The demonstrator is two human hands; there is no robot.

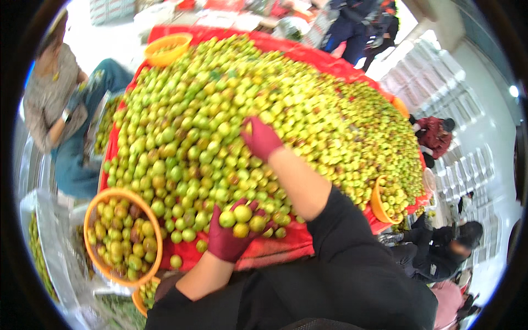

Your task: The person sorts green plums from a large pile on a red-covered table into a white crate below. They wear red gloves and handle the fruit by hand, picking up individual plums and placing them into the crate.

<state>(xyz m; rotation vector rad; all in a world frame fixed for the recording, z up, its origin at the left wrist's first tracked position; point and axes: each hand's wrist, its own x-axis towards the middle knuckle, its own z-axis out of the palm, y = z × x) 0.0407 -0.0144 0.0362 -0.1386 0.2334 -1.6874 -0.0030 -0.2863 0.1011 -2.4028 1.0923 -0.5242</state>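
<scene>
A large heap of small round green-yellow fruits (206,103), some with brown patches, covers a table lined with red sheeting (288,243). My left hand (231,237), in a maroon glove, is palm up near the table's front edge and cradles several of these fruits (242,213). Reaching over the middle of the heap is my right hand (260,138), also gloved in maroon; its fingers are bent around a fruit, partly hidden. An orange plastic basket (159,264), filled with browner fruits, stands to the left of my left hand.
Other orange baskets rest at the table's back left (187,39) and right edge (375,202). A person (57,95) sits on the left beside a lined crate of fruit (101,123). More people are on the right (437,136), near stacked crates (466,165). A lined container (53,247) stands front left.
</scene>
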